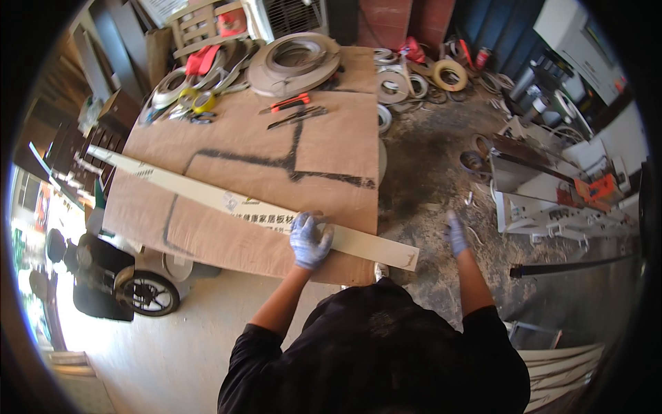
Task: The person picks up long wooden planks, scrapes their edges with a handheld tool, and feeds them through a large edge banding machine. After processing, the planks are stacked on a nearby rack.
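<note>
Left grip: gloved, on the strip; fingers part-curled, clamping cannot be told. Right grip: gloved, fingers extended, holding nothing, above the floor.
Strip: one, long, pale, slantwise across brown worktop, right end overhanging. Status, judged: laid out, not yet released.
Beyond: red tool; large flat coil.

Daylight glares white at left, bleaching the floor; the right side is dimmer; fisheye bending warps the black-ringed edges; the right hand seems slightly blurred.
</note>
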The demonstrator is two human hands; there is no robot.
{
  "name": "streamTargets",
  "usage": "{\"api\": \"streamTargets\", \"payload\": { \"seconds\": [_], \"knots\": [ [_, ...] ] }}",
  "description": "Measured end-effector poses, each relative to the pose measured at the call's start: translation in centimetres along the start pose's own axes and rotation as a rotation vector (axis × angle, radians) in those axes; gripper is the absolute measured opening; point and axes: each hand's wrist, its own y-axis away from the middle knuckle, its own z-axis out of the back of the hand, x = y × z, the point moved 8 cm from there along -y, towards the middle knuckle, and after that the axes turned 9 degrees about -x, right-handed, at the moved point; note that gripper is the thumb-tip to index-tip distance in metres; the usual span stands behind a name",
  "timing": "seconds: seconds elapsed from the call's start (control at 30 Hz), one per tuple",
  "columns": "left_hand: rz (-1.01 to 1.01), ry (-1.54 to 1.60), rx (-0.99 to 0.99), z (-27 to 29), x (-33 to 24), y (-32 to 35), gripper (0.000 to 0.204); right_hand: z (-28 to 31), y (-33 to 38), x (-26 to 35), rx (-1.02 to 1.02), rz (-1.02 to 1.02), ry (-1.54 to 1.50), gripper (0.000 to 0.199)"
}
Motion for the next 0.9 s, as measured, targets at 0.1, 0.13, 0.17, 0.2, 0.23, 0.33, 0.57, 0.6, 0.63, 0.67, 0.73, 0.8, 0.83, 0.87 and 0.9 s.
{"api": "streamTargets", "payload": {
  "seconds": [0.1,0.13,0.17,0.2,0.23,0.33,0.57,0.6,0.63,0.67,0.73,0.8,0.83,0.87,0.9],
  "knots": [
    [-0.222,-0.092,0.321,0.0,-0.3,-0.1,0.045,-4.1,6.4,2.5,0.119,-0.033,0.018,0.070],
    [-0.278,-0.085,0.375,0.6,0.0,-0.4,0.052,-5.4,8.9,2.4,0.233,-0.177,0.008,0.068],
    [-0.354,-0.109,0.420,1.3,0.5,-0.9,0.056,-6.9,11.7,2.9,0.424,-0.268,-0.057,0.068],
    [-0.383,-0.143,0.436,1.9,1.4,-1.4,0.062,-8.1,14.5,3.2,0.577,-0.290,-0.026,0.071],
    [-0.401,-0.186,0.449,2.4,2.5,-2.1,0.067,-8.6,16.7,2.7,0.690,-0.364,0.116,0.067],
    [-0.391,-0.295,0.477,2.7,5.6,-4.1,0.081,-9.4,20.6,3.2,0.569,-0.263,-0.026,0.048],
    [-0.378,-0.310,0.581,-2.9,2.3,-5.6,0.079,-4.7,18.7,5.9,0.073,-0.196,-0.321,0.045],
    [-0.404,-0.296,0.557,-4.1,0.3,-5.8,0.080,-3.2,17.4,6.7,0.033,-0.207,-0.363,0.044],
    [-0.433,-0.265,0.527,-5.5,-1.8,-5.9,0.079,-0.8,16.0,7.7,-0.065,-0.157,-0.356,0.045],
    [-0.468,-0.221,0.493,-7.1,-4.1,-6.0,0.078,1.6,14.3,8.8,-0.128,-0.111,-0.344,0.045],
    [-0.464,-0.165,0.525,-10.7,-7.6,-5.9,0.077,6.9,10.4,11.0,-0.290,-0.008,-0.317,0.042],
    [-0.539,-0.082,0.625,-13.8,-10.6,-5.7,0.073,12.6,6.4,12.5,-0.373,0.044,-0.335,0.037],
    [-0.546,-0.086,0.658,-14.8,-11.3,-5.8,0.073,15.7,4.3,12.8,-0.452,0.040,-0.348,0.036],
    [-0.572,-0.069,0.663,-15.3,-12.0,-6.1,0.073,18.9,2.2,13.3,-0.503,0.049,-0.360,0.036],
    [-0.586,-0.094,0.677,-15.7,-12.1,-6.5,0.074,22.1,-0.2,13.6,-0.540,0.019,-0.362,0.035]
  ]
}}
